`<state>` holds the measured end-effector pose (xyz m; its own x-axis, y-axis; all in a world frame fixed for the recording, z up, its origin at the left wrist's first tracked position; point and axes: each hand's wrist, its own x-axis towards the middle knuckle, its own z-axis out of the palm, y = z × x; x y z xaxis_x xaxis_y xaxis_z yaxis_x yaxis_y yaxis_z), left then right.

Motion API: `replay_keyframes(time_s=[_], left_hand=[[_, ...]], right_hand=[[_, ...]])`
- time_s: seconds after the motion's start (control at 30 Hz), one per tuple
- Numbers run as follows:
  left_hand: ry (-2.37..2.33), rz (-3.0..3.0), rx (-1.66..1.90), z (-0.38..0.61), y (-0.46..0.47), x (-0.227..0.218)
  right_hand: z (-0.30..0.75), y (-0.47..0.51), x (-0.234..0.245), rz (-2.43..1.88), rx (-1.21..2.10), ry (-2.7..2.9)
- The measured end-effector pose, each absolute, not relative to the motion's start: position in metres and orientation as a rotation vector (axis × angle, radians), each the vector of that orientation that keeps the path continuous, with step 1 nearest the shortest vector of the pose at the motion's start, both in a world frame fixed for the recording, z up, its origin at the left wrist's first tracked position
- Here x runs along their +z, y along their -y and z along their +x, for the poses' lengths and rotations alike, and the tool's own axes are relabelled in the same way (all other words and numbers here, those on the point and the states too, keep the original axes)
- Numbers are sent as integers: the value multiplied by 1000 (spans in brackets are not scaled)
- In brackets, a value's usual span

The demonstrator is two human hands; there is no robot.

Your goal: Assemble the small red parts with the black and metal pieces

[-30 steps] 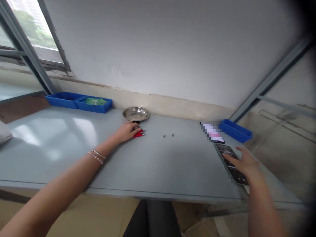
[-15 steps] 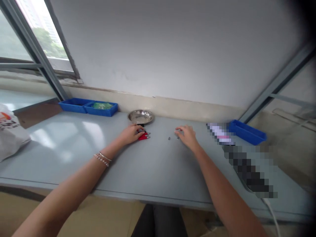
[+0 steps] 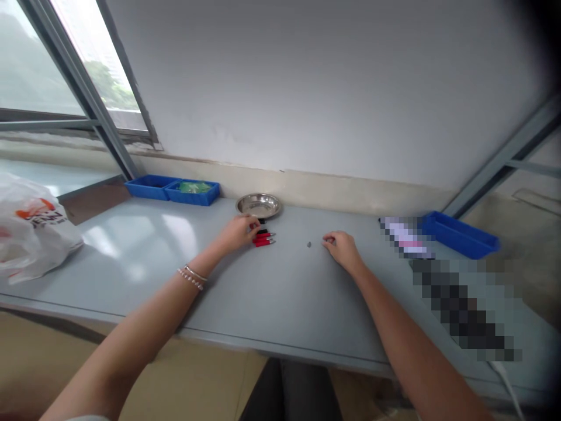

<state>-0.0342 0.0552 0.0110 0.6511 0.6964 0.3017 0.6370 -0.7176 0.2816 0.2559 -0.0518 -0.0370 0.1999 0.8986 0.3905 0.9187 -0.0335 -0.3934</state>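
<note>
My left hand [image 3: 239,231] lies on the grey table [image 3: 144,257] just in front of a steel bowl [image 3: 258,206]. Its fingertips are pinched on a small red piece at the edge of a little cluster of red pieces with metal tips [image 3: 264,238]. My right hand [image 3: 342,247] rests on the table to the right of them, fingers curled in a pinch on a small grey piece. Another small grey piece [image 3: 309,244] lies loose between the two hands.
Two blue trays [image 3: 151,187] stand at the back left by the window; the right-hand one [image 3: 193,192] holds something green. Another blue tray [image 3: 460,235] sits at the right, with blurred-out flat devices [image 3: 464,304] near it. A white plastic bag [image 3: 30,228] lies far left.
My right hand left the device at the right and came to the small grey pieces, closing on one. The left hand stayed by the red pieces. The view turned left, showing the bag.
</note>
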Motion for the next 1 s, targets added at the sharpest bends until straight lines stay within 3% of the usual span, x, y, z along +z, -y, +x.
replay_keyframes(time_s=[1.0], left_hand=[[-1075,2589,461,-37,-73,-7]], right_hand=[[243,61,-24,-1719,180,1412]])
